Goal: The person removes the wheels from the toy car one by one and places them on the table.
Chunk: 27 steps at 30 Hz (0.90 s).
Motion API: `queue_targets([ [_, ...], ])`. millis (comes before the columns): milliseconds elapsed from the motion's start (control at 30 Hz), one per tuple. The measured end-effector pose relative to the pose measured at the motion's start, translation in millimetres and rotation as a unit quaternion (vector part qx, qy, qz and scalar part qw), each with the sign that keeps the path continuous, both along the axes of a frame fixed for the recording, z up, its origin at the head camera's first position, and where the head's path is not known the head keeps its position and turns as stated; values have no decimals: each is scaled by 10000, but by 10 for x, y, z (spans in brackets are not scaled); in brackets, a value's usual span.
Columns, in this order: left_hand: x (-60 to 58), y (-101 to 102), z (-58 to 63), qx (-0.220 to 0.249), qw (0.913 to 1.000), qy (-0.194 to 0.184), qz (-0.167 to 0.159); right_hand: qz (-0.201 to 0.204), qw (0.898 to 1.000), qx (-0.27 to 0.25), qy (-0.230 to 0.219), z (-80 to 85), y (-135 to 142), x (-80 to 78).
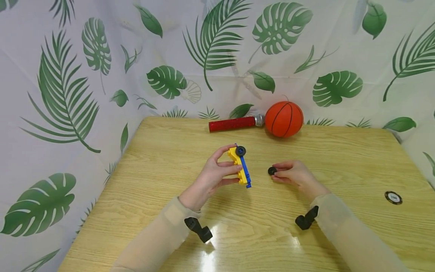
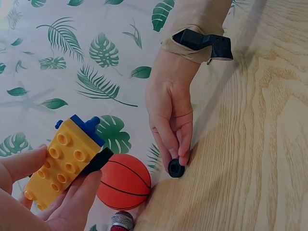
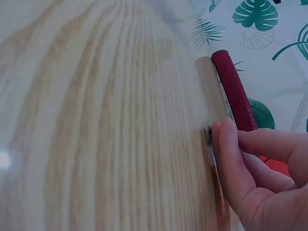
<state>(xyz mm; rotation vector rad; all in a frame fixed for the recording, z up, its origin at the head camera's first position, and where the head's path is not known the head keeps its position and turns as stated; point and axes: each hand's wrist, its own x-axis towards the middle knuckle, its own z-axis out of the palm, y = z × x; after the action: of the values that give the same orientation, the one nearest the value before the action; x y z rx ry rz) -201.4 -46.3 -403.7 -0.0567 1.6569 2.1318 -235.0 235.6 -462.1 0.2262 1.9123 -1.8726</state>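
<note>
My left hand [image 1: 217, 173] grips a yellow and blue toy car [image 1: 242, 172], raised over the table and turned on end. A black wheel [image 1: 240, 151] sits at the car's far end; no wheel shows on its near end in the head view. Yellow studs cover the car's side [image 2: 65, 159] in the left wrist view. To the right, my right hand [image 1: 296, 175] pinches a loose black wheel [image 1: 272, 171] by its edge, low over the wood. From the right wrist, the fingers of the right hand [image 3: 269, 178] hide nearly all of that wheel.
A red glittery microphone [image 1: 232, 124] lies along the table's back edge, its silver head beside an orange ball [image 1: 284, 119] with black lines. A black and white poker chip [image 1: 393, 197] lies on the wooden table [image 1: 153, 158] at right. Leaf-printed cloth [image 1: 136, 56] hangs behind.
</note>
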Motion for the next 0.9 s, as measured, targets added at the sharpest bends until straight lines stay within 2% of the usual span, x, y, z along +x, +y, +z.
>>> queue_targets([
  [433,0,-8,5,18,10000,23,-16,152,9999,46,2,1,18,15],
  [900,-10,-13,7,43,10000,55,-47,494,9978,337,286,55,70,69],
])
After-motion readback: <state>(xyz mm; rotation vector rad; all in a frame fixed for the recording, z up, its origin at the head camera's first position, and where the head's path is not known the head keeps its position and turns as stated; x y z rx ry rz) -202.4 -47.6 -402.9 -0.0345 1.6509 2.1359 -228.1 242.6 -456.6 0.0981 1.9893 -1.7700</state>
